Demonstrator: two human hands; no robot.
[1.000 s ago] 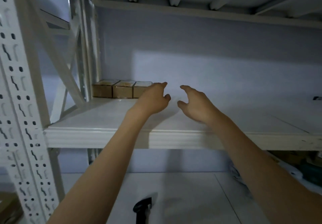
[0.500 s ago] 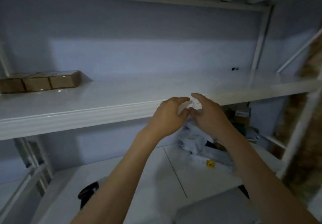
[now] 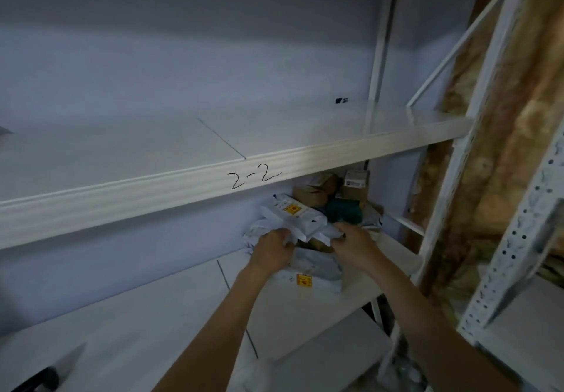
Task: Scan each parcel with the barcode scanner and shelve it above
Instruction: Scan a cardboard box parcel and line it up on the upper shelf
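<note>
From the head camera, two hands reach into the pile on the lower shelf point(image 3: 183, 315): the left hand point(image 3: 272, 248) and right hand point(image 3: 354, 243) each clutch an edge of one crinkled white plastic mailer point(image 3: 294, 216). Behind sit roughly three brown cardboard boxes point(image 3: 311, 195). The black scanner point(image 3: 39, 381) lies bottom left.

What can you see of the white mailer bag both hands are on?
The white mailer bag is a soft, crumpled plastic pouch with a printed label and a yellow sticker on top. It lies tilted on a heap of parcels on the lower shelf. The left hand and right hand grip its near edge.
</note>
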